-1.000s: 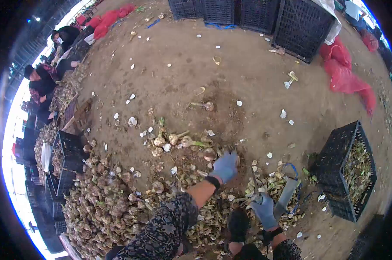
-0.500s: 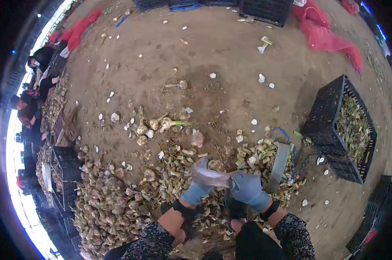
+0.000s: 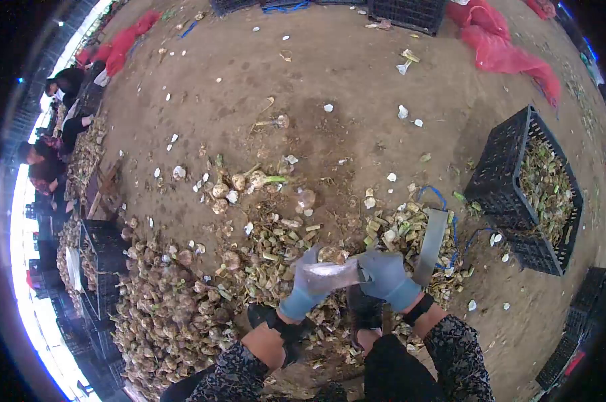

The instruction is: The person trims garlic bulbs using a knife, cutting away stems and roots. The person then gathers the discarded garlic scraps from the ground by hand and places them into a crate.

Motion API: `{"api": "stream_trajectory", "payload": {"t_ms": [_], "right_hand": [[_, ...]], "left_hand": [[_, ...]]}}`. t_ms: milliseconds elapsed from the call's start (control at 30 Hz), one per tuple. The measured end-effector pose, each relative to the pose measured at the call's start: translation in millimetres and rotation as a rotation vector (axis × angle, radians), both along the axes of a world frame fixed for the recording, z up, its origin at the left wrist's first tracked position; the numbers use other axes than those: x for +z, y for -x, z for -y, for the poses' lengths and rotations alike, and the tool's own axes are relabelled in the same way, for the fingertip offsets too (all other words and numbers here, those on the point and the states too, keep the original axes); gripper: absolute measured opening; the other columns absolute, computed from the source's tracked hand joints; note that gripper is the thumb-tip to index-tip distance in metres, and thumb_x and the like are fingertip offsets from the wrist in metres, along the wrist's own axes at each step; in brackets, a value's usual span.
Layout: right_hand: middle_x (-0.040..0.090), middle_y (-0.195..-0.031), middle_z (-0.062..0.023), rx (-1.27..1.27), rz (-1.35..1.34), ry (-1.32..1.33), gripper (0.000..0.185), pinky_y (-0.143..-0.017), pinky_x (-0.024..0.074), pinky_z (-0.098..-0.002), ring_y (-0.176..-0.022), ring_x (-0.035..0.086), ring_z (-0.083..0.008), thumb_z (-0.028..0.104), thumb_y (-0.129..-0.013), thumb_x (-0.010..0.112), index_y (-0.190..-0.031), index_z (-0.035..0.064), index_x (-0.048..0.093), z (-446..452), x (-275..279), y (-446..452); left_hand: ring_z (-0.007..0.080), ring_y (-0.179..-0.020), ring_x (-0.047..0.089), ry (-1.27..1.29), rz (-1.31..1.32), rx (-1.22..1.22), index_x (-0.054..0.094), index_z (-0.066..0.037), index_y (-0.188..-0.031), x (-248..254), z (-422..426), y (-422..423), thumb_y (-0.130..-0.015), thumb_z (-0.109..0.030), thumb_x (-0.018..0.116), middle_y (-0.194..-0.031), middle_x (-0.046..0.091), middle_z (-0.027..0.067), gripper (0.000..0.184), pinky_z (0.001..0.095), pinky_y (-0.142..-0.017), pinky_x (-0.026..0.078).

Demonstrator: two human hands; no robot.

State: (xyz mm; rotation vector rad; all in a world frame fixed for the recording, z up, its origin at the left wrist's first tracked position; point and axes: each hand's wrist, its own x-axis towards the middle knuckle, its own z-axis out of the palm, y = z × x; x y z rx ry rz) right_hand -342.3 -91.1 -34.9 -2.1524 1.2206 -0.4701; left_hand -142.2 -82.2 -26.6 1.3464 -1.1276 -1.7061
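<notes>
My left hand [image 3: 304,288], in a blue-grey glove, is closed at a garlic bulb [image 3: 332,254], its fingers beside the bulb. In a matching glove, my right hand [image 3: 387,278] grips one end of a shiny flat strip [image 3: 330,275]. That strip spans the gap between my hands and overlaps the left one; whether it is a blade I cannot tell. Below and around my hands lie cut garlic stems [image 3: 276,251]. A flat metal strip [image 3: 431,244] leans among more cut pieces just right of my right hand.
Heaped garlic bulbs [image 3: 176,321] lie to my left. At right, a tilted black crate [image 3: 504,177] holds stem trimmings. Several loose bulbs [image 3: 239,182] lie ahead on the dirt floor. Red mesh bags [image 3: 500,50] lie at the far right. People [image 3: 45,164] sit along the left side.
The view has tipped slightly, so the ground things ahead sit a little higher in it. My hands, the bulb and the shiny strip stay almost in place.
</notes>
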Motion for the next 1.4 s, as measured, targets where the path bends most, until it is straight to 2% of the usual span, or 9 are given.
{"api": "stream_trajectory", "payload": {"t_ms": [67,200,333,500,733,867,967,1133,1400], "right_hand": [[0.058,-0.079,-0.008,0.0,-0.034,0.029,0.035,-0.057,0.0489,-0.04,-0.065,0.061,-0.0292,0.025,-0.059,0.071,-0.089,0.0134,0.057,-0.5,0.3,0.7],[0.063,-0.076,-0.0119,-0.22,-0.463,-0.246,0.026,-0.058,0.0493,-0.0416,-0.063,0.062,-0.0324,0.022,-0.062,0.07,-0.084,0.0116,0.063,2.5,-63.4,65.3],[0.062,-0.071,-0.0122,-0.433,-0.187,-0.161,0.018,-0.058,0.049,-0.0403,-0.064,0.062,-0.0328,0.022,-0.065,0.067,-0.077,0.0092,0.062,23.7,36.8,61.4],[0.062,-0.071,-0.0119,-0.272,0.018,-0.221,0.016,-0.062,0.0484,-0.0422,-0.071,0.061,-0.0344,0.023,-0.068,0.064,-0.075,0.0096,0.059,13.3,16.2,20.0],[0.064,-0.079,-0.0139,-0.025,-0.247,-0.34,0.025,-0.066,0.0518,-0.0411,-0.074,0.063,-0.033,0.019,-0.066,0.064,-0.089,0.0084,0.065,11.0,-2.5,21.8],[0.065,-0.081,-0.0134,0.12,-0.673,-0.317,0.028,-0.069,0.0517,-0.0389,-0.078,0.065,-0.0304,0.018,-0.068,0.064,-0.092,0.0037,0.065,-7.1,-60.4,86.2],[0.065,-0.08,-0.0084,-0.598,-0.043,-0.543,0.029,-0.062,0.0487,-0.0313,-0.07,0.063,-0.0197,0.008,-0.068,0.069,-0.094,-0.002,0.061,-2.0,-12.8,83.7],[0.061,-0.068,-0.0147,-0.532,0.154,-0.389,0.029,-0.061,0.0476,-0.0392,-0.064,0.061,-0.0313,0.028,-0.068,0.07,-0.079,0.0035,0.058,-23.2,-96.3,77.5],[0.063,-0.073,-0.0139,-0.471,0.074,-0.545,0.035,-0.065,0.0485,-0.0399,-0.069,0.061,-0.0345,0.031,-0.067,0.069,-0.088,0.0042,0.061,-27.4,-67.5,56.4]], "left_hand": [[0.015,-0.086,0.064,-0.105,-0.177,0.146,0.049,0.004,-0.115,8.5,-0.9,3.3,-0.08,-0.015,0.067,-0.099,0.065,0.0093,0.043,0.0305,-0.078,0.054],[0.0135,-0.08,0.061,0.277,0.285,0.009,0.055,0.0,-0.107,79.7,-7.9,1.6,-0.066,-0.014,0.078,-0.089,0.064,0.0057,0.049,0.0295,-0.074,0.051],[0.0111,-0.08,0.057,0.253,0.45,0.037,0.058,-0.003,-0.104,93.6,5.5,-1.2,-0.062,-0.021,0.081,-0.086,0.062,0.0044,0.052,0.0273,-0.075,0.048],[0.0343,-0.08,0.062,0.474,0.853,-0.563,0.056,-0.012,-0.108,60.5,14.2,0.0,-0.072,-0.022,0.067,-0.092,0.062,0.0094,0.038,0.0417,-0.066,0.051],[0.0296,-0.08,0.061,0.68,0.999,-1.036,0.062,-0.014,-0.092,61.2,20.1,-4.0,-0.068,-0.011,0.059,-0.088,0.059,0.0076,0.025,0.0433,-0.065,0.05],[0.0313,-0.078,0.06,0.782,0.994,-1.031,0.061,-0.014,-0.091,80.2,29.2,-38.8,-0.072,-0.015,0.058,-0.085,0.057,0.0079,0.019,0.0441,-0.067,0.05],[0.0356,-0.083,0.061,0.425,0.976,-0.928,0.059,-0.013,-0.102,26.1,52.6,-50.8,-0.082,-0.026,0.057,-0.103,0.058,0.0104,0.024,0.0454,-0.07,0.051],[0.0364,-0.098,0.061,0.055,1.3,-0.79,0.013,-0.014,-0.144,-17.3,121.1,-12.7,-0.075,-0.022,0.064,-0.141,0.032,0.0229,0.087,0.0428,-0.078,0.053],[0.0367,-0.097,0.061,-0.136,1.154,-0.179,0.019,-0.007,-0.139,-68.3,116.0,-28.9,-0.071,-0.014,0.068,-0.134,0.034,0.0261,0.084,0.0404,-0.078,0.052]]}}
